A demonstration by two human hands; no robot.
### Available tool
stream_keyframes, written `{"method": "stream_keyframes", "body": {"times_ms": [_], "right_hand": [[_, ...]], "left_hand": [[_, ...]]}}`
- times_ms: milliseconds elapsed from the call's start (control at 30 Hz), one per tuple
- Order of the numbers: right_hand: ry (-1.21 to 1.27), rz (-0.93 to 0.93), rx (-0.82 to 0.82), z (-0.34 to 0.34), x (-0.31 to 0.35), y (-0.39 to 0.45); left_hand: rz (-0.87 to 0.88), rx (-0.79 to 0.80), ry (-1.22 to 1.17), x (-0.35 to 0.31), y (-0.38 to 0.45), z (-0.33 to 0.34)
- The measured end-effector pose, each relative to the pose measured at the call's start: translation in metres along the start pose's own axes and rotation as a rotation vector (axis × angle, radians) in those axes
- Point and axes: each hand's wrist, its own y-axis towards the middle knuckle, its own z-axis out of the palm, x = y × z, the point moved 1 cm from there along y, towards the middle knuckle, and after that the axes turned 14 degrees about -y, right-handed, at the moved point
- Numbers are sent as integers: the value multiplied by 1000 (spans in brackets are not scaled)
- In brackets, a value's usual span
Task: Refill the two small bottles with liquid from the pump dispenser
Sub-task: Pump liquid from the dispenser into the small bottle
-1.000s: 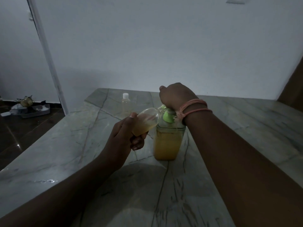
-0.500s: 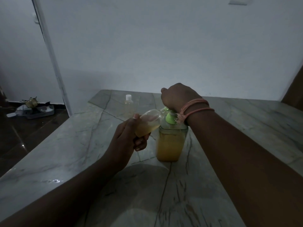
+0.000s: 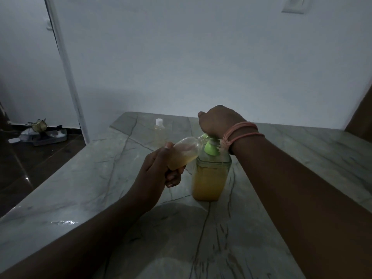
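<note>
Small clear plastic bottle (image 3: 184,153), part-filled with amber liquid, tilted with its mouth at the green nozzle of the clear square pump dispenser (image 3: 209,178), gripped round its base by the left hand (image 3: 161,170). Right hand (image 3: 218,121) curled atop the pump head, apparently pressing. Second small white-capped bottle (image 3: 159,130) upright farther back on the grey veined marble table (image 3: 100,178).

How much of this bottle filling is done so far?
Looks done: the capped small bottle stands at the back, holding pale liquid. In hand: the left hand tilts the open bottle, partly full, at the spout while the right hand presses the pump dispenser. Left: topping up and capping.
</note>
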Motion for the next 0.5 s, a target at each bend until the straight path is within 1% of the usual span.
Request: {"method": "stream_keyframes", "body": {"times_ms": [100, 133, 200, 267, 333, 400, 500], "right_hand": [[53, 60, -52, -3, -2, 1], [53, 31, -60, -1, -2, 1], [53, -23, -43, 4, -1, 2], [72, -4, -11, 6, -2, 0], [31, -30, 8, 6, -1, 2], [16, -14, 10, 4, -1, 1], [-7, 36, -44, 1, -3, 5]], "left_hand": [[6, -1, -6, -2, 0, 0], [6, -1, -7, -2, 0, 0], [7, 4, -7, -1, 1, -1], [8, 5, -7, 0, 1, -1], [3, 0, -7, 0, 1, -1], [-3, -2, -22, 0, 0, -1], [0, 7, -35, -1, 0, 1]]}}
